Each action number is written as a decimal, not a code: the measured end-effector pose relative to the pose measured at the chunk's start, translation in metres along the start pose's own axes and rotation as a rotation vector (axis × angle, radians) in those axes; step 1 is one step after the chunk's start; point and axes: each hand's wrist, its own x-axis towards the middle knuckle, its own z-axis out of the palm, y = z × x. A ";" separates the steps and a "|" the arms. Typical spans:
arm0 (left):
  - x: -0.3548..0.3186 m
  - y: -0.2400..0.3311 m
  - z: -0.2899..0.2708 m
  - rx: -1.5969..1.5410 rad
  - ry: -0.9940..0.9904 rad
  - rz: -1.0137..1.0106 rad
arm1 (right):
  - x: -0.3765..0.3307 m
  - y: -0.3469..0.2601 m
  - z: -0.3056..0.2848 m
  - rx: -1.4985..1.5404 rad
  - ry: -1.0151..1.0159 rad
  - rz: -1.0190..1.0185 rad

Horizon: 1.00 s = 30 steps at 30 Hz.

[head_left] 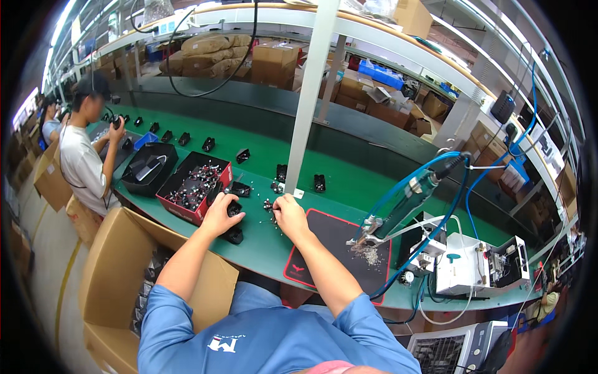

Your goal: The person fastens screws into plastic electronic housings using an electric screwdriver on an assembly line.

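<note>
My left hand (219,214) is closed on a black plastic housing (234,209) at the edge of the green bench, just beside a red-rimmed box. My right hand (288,214) is at the same bench, a short way to the right, its fingertips pinched together. By those fingertips lie small silver and black parts (268,204); what the pinch holds is too small to make out. Another black housing (239,189) lies just beyond my left hand, and one more (233,235) sits below it. The red-rimmed box (204,216) holds many small wired parts.
A black bin (149,163) stands left of the red-rimmed box. Black housings line the green bench (261,153). On the right are a black mat (333,240), a hanging tool with blue hoses (408,199) and a white machine (458,265). An open carton (103,274) is at my left; a co-worker stands beyond.
</note>
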 end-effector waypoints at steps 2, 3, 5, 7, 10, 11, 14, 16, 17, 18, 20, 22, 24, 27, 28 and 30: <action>-0.001 0.002 0.005 -0.004 0.040 0.001 | 0.000 -0.004 -0.004 -0.016 0.028 -0.003; -0.003 -0.001 0.010 -0.015 0.060 0.050 | -0.004 -0.007 -0.005 0.041 0.061 0.004; 0.000 0.000 0.013 -0.043 0.078 0.129 | -0.008 -0.015 -0.008 0.063 0.203 -0.082; 0.001 0.003 0.012 -0.119 0.081 0.076 | -0.014 -0.017 -0.008 -0.011 0.219 -0.078; 0.005 0.016 0.002 -0.274 0.045 -0.120 | -0.014 -0.009 -0.002 -0.058 0.177 -0.023; 0.006 0.012 0.001 -0.245 0.049 -0.083 | -0.013 -0.006 -0.001 -0.101 0.138 0.016; -0.001 0.026 -0.004 -0.311 -0.003 -0.027 | -0.012 0.004 -0.004 -0.142 0.033 0.017; -0.010 0.040 -0.002 -0.446 -0.043 -0.075 | -0.012 0.008 -0.008 -0.116 0.019 -0.003; -0.017 0.058 -0.003 -0.518 -0.040 -0.133 | -0.015 0.012 -0.007 -0.049 0.059 -0.027; -0.022 0.073 -0.002 -0.591 -0.038 -0.190 | -0.017 0.017 -0.006 0.015 0.101 -0.052; -0.044 0.085 0.002 -0.860 0.010 -0.435 | -0.026 0.004 -0.009 0.106 0.134 -0.041; -0.069 0.094 0.010 -1.184 0.038 -0.529 | -0.050 -0.004 -0.021 0.181 0.112 -0.052; -0.096 0.100 0.018 -1.489 -0.024 -0.548 | -0.084 -0.002 -0.037 0.269 0.101 -0.107; -0.109 0.110 0.040 -1.331 -0.096 -0.524 | -0.141 -0.007 -0.078 0.175 -0.014 -0.012; -0.109 0.116 0.048 -1.183 -0.099 -0.504 | -0.161 -0.004 -0.087 0.147 -0.030 -0.001; -0.104 0.117 0.072 -0.795 -0.139 -0.372 | -0.196 0.002 -0.106 0.089 -0.043 0.023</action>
